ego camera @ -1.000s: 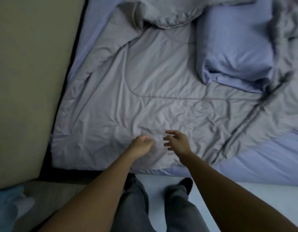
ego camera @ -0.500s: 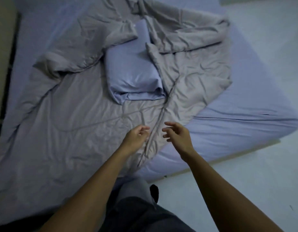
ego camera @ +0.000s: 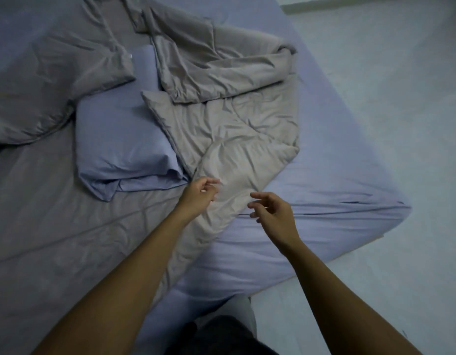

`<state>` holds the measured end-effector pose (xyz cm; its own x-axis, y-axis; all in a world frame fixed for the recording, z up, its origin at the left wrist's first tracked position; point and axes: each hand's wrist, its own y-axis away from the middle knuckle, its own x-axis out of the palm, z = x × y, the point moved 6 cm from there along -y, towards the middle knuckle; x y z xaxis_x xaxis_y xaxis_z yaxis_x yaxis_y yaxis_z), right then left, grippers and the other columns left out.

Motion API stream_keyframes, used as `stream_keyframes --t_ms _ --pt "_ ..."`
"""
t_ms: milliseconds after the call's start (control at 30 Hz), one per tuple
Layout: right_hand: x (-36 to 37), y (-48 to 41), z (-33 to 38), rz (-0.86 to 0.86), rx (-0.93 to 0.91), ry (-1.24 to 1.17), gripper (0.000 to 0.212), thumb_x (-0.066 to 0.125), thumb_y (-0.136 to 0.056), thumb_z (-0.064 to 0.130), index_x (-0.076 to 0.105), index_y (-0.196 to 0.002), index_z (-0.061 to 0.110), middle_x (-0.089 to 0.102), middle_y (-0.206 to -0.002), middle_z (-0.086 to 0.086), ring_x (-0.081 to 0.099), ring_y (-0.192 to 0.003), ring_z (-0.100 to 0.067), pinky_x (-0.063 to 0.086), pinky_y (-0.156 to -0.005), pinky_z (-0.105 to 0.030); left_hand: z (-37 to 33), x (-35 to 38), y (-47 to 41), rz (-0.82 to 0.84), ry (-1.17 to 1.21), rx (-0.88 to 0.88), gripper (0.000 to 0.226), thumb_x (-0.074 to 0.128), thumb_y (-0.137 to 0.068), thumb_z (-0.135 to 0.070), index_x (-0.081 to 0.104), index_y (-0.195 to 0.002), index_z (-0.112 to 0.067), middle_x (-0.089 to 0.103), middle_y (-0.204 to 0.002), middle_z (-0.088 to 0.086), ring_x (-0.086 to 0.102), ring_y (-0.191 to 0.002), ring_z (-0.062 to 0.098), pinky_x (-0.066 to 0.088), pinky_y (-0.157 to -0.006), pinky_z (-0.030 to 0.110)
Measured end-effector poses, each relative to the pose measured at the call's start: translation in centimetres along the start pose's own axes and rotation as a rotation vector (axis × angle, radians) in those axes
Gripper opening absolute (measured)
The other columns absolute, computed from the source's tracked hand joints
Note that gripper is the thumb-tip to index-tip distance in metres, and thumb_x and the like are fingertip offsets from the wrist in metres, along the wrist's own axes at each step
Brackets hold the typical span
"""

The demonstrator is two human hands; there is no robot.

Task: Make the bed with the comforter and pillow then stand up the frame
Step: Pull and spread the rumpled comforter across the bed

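Both hands apart, fingers loosely curled, holding nothing; left hand point(ego camera: 198, 194) over comforter point(ego camera: 229, 139) edge fold, right hand point(ego camera: 274, 213) over bare sheet point(ego camera: 337, 180); pillow point(ego camera: 119, 139) left of left hand; mattress corner and open floor point(ego camera: 401, 98) beyond right hand

The comforter point(ego camera: 221, 119), across the left and centre of the frame, is seen in plain grey-taupe. The pillow point(ego camera: 119, 134) at centre left and the sheet point(ego camera: 324, 201) at lower right are shown in plain lavender-blue. The floor point(ego camera: 401, 98) at the right is shown in pale grey-white.
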<state>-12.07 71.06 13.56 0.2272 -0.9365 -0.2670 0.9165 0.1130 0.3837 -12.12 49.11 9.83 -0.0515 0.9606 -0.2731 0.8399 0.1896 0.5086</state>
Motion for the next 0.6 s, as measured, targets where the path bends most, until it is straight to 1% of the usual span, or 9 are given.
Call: stream_keyframes --t_ms 100,200,267,367,400,433,500,533,600 --pt "-2.1 -5.1 0.6 0.08 -0.003 0.091 0.021 0.063 -0.091 0.015 0.071 -0.108 0.025 0.076 -0.091 0.002 0.073 -0.076 -0.014 0.059 -0.07 -0.031 -2.0 1.0 -4.0 -0.045 0.023 -0.033 0.021 0.056 -0.097 -0.015 0.064 -0.116 -0.017 0.07 -0.11 0.017 0.065 -0.085 0.021 0.052 -0.073 0.029" --pt "-3.5 -10.0 1.5 0.145 -0.019 0.145 0.021 0.063 -0.09 0.016 0.071 -0.108 0.025 0.076 -0.09 0.002 0.073 -0.076 -0.015 0.056 -0.069 -0.028 -2.9 1.1 -6.7 -0.127 0.044 -0.071 0.023 0.055 -0.096 -0.015 0.065 -0.116 -0.019 0.069 -0.113 0.012 0.067 -0.095 0.027 0.055 -0.084 0.038" --pt "-3.9 -12.9 2.2 0.189 -0.031 0.175 0.023 0.062 -0.09 0.015 0.071 -0.107 0.026 0.076 -0.09 0.001 0.073 -0.078 -0.017 0.055 -0.067 -0.026 -3.4 0.9 -7.9 -0.179 0.05 -0.093 0.023 0.053 -0.095 -0.015 0.064 -0.114 -0.022 0.069 -0.113 0.011 0.066 -0.094 0.026 0.053 -0.077 0.033" --pt "-3.1 -16.9 3.2 0.266 -0.067 0.22 0.023 0.061 -0.089 0.013 0.071 -0.105 0.026 0.075 -0.09 -0.001 0.073 -0.078 -0.019 0.053 -0.066 -0.027 -4.0 0.2 -9.7 -0.266 0.08 -0.107 0.024 0.052 -0.095 -0.014 0.065 -0.115 -0.018 0.069 -0.11 0.012 0.063 -0.084 0.019 0.049 -0.065 0.021" --pt "-2.6 -18.3 3.6 0.289 -0.09 0.237 0.023 0.061 -0.089 0.013 0.071 -0.105 0.026 0.075 -0.09 0.0 0.073 -0.078 -0.019 0.054 -0.066 -0.029 -4.1 -0.1 -10.4 -0.297 0.096 -0.112 0.025 0.053 -0.094 -0.015 0.066 -0.116 -0.016 0.069 -0.109 0.011 0.063 -0.085 0.019 0.051 -0.068 0.02" --pt "-2.0 -19.6 4.0 0.312 -0.115 0.256 0.022 0.061 -0.089 0.014 0.071 -0.105 0.026 0.075 -0.09 0.001 0.073 -0.078 -0.019 0.056 -0.067 -0.031 -4.3 -0.5 -11.1 -0.327 0.11 -0.113 0.026 0.054 -0.094 -0.017 0.067 -0.116 -0.016 0.07 -0.109 0.01 0.065 -0.089 0.02 0.053 -0.075 0.023" --pt "-0.6 -22.1 4.7 0.368 -0.159 0.288 0.023 0.06 -0.089 0.014 0.071 -0.107 0.024 0.075 -0.091 0.001 0.073 -0.078 -0.019 0.059 -0.07 -0.036 -4.5 -1.2 -12.6 -0.38 0.131 -0.119 0.026 0.058 -0.09 -0.022 0.068 -0.115 -0.02 0.07 -0.107 0.007 0.067 -0.098 0.024 0.055 -0.087 0.034" --pt "0.2 -23.3 5.0 0.402 -0.182 0.301 0.024 0.059 -0.089 0.013 0.071 -0.108 0.023 0.075 -0.092 0.0 0.073 -0.079 -0.018 0.059 -0.071 -0.035 -4.6 -1.4 -13.3 -0.407 0.137 -0.126 0.026 0.059 -0.089 -0.025 0.068 -0.113 -0.023 0.07 -0.104 0.005 0.067 -0.098 0.024 0.056 -0.086 0.035" --pt "1.8 -25.7 5.4 0.467 -0.223 0.319 0.026 0.057 -0.089 0.012 0.071 -0.109 0.021 0.075 -0.093 -0.001 0.073 -0.079 -0.019 0.058 -0.07 -0.033 -4.8 -2.0 -14.9 -0.468 0.15 -0.128 0.024 0.058 -0.088 -0.025 0.068 -0.11 -0.026 0.07 -0.094 -0.001 0.069 -0.093 0.022 0.054 -0.072 0.028"
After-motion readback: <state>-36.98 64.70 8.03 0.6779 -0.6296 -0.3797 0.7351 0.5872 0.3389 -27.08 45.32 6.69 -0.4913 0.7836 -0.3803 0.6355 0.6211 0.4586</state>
